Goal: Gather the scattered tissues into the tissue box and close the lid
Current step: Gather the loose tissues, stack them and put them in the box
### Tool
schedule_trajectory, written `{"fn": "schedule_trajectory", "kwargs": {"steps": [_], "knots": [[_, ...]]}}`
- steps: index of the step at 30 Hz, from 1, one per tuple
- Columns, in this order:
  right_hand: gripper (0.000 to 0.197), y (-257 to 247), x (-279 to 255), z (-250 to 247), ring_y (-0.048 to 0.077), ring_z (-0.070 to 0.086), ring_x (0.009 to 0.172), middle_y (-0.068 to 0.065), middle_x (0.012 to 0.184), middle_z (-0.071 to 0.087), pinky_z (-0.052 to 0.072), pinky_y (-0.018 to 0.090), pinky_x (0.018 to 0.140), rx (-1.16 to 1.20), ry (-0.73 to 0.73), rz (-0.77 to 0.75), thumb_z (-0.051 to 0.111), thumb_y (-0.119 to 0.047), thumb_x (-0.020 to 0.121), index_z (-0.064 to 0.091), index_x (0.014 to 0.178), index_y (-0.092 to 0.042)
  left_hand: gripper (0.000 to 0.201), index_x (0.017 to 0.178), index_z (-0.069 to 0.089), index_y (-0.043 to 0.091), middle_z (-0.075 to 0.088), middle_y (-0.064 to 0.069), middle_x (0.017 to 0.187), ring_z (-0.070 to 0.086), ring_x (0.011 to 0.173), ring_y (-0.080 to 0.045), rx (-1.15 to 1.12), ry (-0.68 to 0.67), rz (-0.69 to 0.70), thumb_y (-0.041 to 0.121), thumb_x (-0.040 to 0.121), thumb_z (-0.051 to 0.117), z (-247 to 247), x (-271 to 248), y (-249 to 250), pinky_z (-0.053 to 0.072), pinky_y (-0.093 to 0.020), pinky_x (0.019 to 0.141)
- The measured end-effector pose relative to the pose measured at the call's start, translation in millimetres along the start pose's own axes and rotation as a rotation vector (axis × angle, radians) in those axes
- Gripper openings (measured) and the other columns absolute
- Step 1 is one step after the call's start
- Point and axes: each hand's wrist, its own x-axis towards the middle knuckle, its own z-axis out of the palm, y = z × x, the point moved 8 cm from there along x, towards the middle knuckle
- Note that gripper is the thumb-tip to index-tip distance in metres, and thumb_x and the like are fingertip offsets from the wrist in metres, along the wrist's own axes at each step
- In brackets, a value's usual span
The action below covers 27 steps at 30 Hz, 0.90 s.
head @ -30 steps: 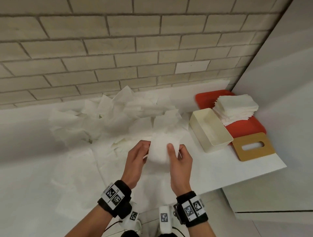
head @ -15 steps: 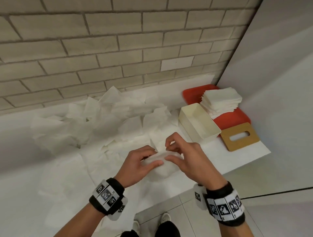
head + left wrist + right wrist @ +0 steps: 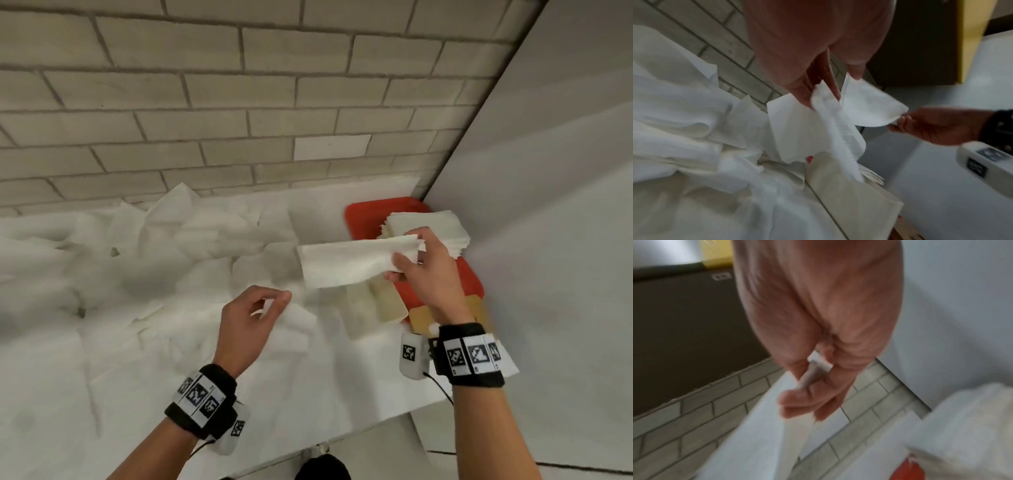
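My right hand [image 3: 407,255] pinches one end of a folded white tissue [image 3: 346,265] and holds it in the air, just above the open cream tissue box [image 3: 356,317]. The right wrist view shows that hand [image 3: 812,382] with thumb and fingers closed on the tissue [image 3: 760,434]. My left hand [image 3: 274,299] hovers lower left of the tissue, thumb and fingers apart and loosely curled, gripping nothing I can see. Loose tissues [image 3: 191,246] cover the white table along the brick wall. The wooden lid [image 3: 421,315] lies right of the box, partly hidden by my right wrist.
A red tray [image 3: 467,284] sits in the corner behind the box with a neat stack of tissues [image 3: 442,226] on it. A white side wall closes the right side. The table's front edge [image 3: 359,425] runs just below my wrists.
Both hands were pressing the tissue together in front of me. Now the right hand has carried it up and right toward the box, and the left hand has let go.
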Motion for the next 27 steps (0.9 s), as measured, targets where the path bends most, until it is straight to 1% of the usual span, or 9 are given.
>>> {"fn": "schedule_trajectory", "kwargs": {"steps": [4, 8, 10, 12, 18, 20, 23, 25, 27], "knots": [[0.074, 41, 12, 10, 0.012, 0.078, 0.07, 0.0, 0.11, 0.065, 0.066, 0.032, 0.062, 0.07, 0.153, 0.029, 0.057, 0.01, 0.097, 0.038, 0.142, -0.045, 0.016, 0.096, 0.081, 0.033, 0.075, 0.017, 0.106, 0.068, 0.1, -0.003, 0.093, 0.081, -0.006, 0.017, 0.095, 0.079, 13, 20, -2, 0.047, -0.013, 0.082], [0.038, 91, 17, 62, 0.024, 0.073, 0.074, 0.003, 0.085, 0.069, 0.046, 0.023, 0.053, -0.378, 0.071, 0.036, 0.054, 0.001, 0.101, 0.056, 0.12, -0.032, 0.029, 0.109, 0.082, 0.04, 0.074, 0.015, 0.119, 0.066, 0.118, -0.006, 0.044, 0.075, -0.025, 0.013, 0.099, 0.074, 33, 29, -9, 0.051, -0.024, 0.095], [0.019, 113, 14, 80, 0.018, 0.066, 0.083, 0.002, 0.094, 0.072, 0.033, 0.022, 0.051, -0.683, -0.021, 0.119, 0.054, -0.014, 0.106, 0.066, 0.118, -0.024, 0.032, 0.114, 0.081, 0.041, 0.072, 0.013, 0.125, 0.066, 0.124, -0.011, 0.027, 0.039, -0.029, 0.014, 0.1, 0.073, 42, 29, -11, 0.054, -0.034, 0.1], [0.025, 124, 14, 89, 0.02, 0.068, 0.095, 0.005, 0.111, 0.074, 0.021, 0.02, 0.05, -0.852, -0.125, 0.164, 0.047, -0.025, 0.11, 0.068, 0.122, -0.017, 0.034, 0.117, 0.081, 0.042, 0.072, 0.012, 0.127, 0.067, 0.122, -0.013, 0.013, 0.02, -0.016, 0.013, 0.1, 0.073, 50, 31, -7, 0.055, -0.039, 0.102], [0.044, 130, 14, 89, 0.032, 0.069, 0.113, 0.013, 0.119, 0.07, 0.049, 0.031, 0.085, -0.903, -0.344, 0.168, 0.032, -0.04, 0.115, 0.063, 0.123, -0.01, 0.034, 0.117, 0.082, 0.037, 0.071, 0.01, 0.12, 0.066, 0.099, -0.011, -0.02, -0.002, 0.045, 0.009, 0.099, 0.074, 70, 43, 20, 0.053, -0.03, 0.097], [0.051, 108, 15, 66, 0.033, 0.07, 0.105, 0.012, 0.109, 0.071, 0.053, 0.039, 0.086, -0.783, -0.242, 0.125, 0.025, -0.054, 0.114, 0.06, 0.125, -0.018, 0.033, 0.12, 0.081, 0.03, 0.071, 0.004, 0.121, 0.069, 0.107, -0.017, -0.073, -0.028, 0.065, 0.006, 0.099, 0.073, 80, 44, 32, 0.053, -0.027, 0.098], [0.043, 59, 2, 40, 0.016, 0.07, 0.089, 0.001, 0.099, 0.075, 0.052, 0.039, 0.081, -0.081, -0.151, 0.05, 0.036, -0.069, 0.106, 0.044, 0.129, -0.033, 0.034, 0.126, 0.078, 0.02, 0.069, -0.002, 0.122, 0.07, 0.114, -0.014, -0.172, -0.073, 0.099, 0.0, 0.101, 0.068, 99, 44, 56, 0.052, -0.017, 0.099], [0.04, 43, -7, 38, 0.012, 0.076, 0.097, 0.005, 0.104, 0.079, 0.059, 0.031, 0.083, 0.382, -0.161, 0.006, 0.062, -0.039, 0.107, 0.035, 0.131, -0.022, 0.037, 0.132, 0.075, 0.017, 0.066, -0.005, 0.131, 0.069, 0.119, -0.011, -0.247, -0.108, 0.104, -0.002, 0.102, 0.066, 115, 46, 69, 0.053, -0.018, 0.102], [0.049, 44, -6, 31, 0.023, 0.078, 0.104, 0.011, 0.113, 0.077, 0.063, 0.032, 0.083, 0.49, -0.074, -0.074, 0.075, -0.013, 0.101, 0.034, 0.128, -0.016, 0.045, 0.14, 0.069, 0.017, 0.061, -0.005, 0.143, 0.067, 0.127, -0.015, -0.304, -0.143, 0.115, -0.006, 0.102, 0.063, 131, 52, 76, 0.053, -0.026, 0.108]]}}
